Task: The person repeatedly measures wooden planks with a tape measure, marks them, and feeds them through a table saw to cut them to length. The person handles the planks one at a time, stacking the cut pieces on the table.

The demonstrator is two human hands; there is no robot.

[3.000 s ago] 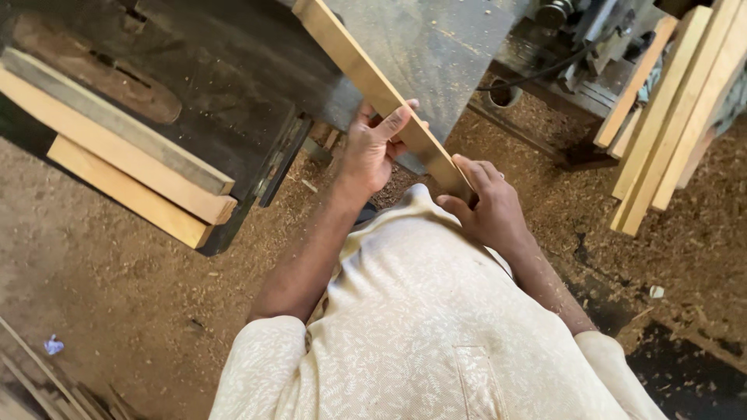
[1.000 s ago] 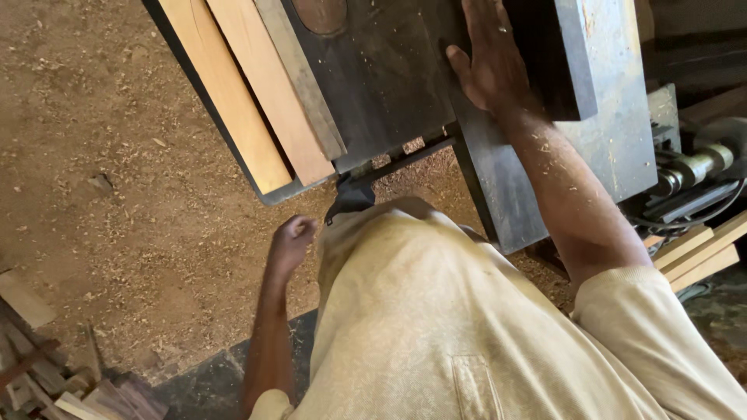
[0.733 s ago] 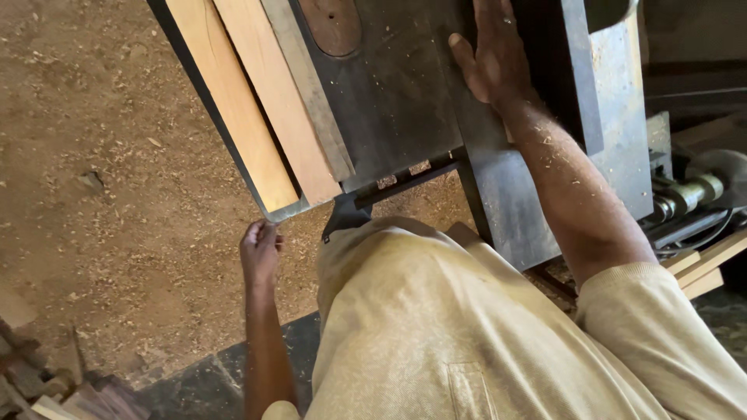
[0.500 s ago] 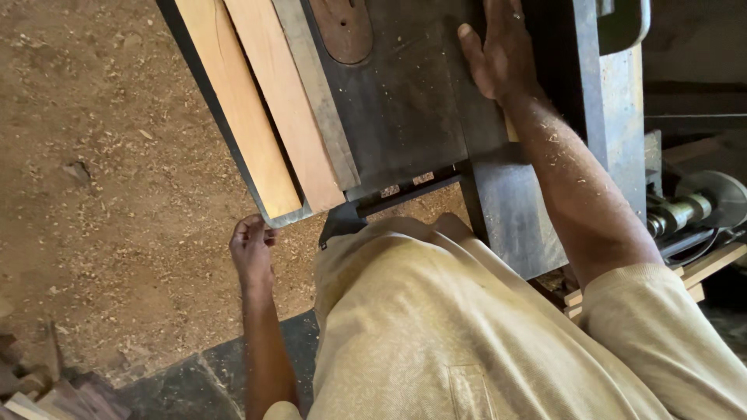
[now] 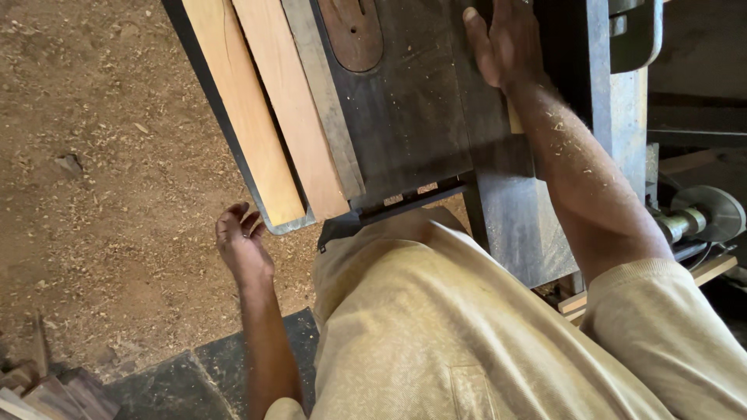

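A person stands at a dark grey metal saw table (image 5: 412,117), one hand on top of it and the other hanging beside it.

The right hand (image 5: 502,43) lies flat on the table top, fingers stretched out and together, palm down; a sliver of pale wood shows just under the wrist, but whether the hand grips it cannot be told. The left hand (image 5: 243,243) hangs loose and half open, fingers lightly curled, holding nothing, just below the near corner of the table over the sawdust-covered dirt floor (image 5: 93,155). Two long pale wooden planks (image 5: 268,109) lie side by side along the table's left edge, beside a grey wooden strip (image 5: 323,101). A brown oval insert plate (image 5: 354,31) sits in the table top.
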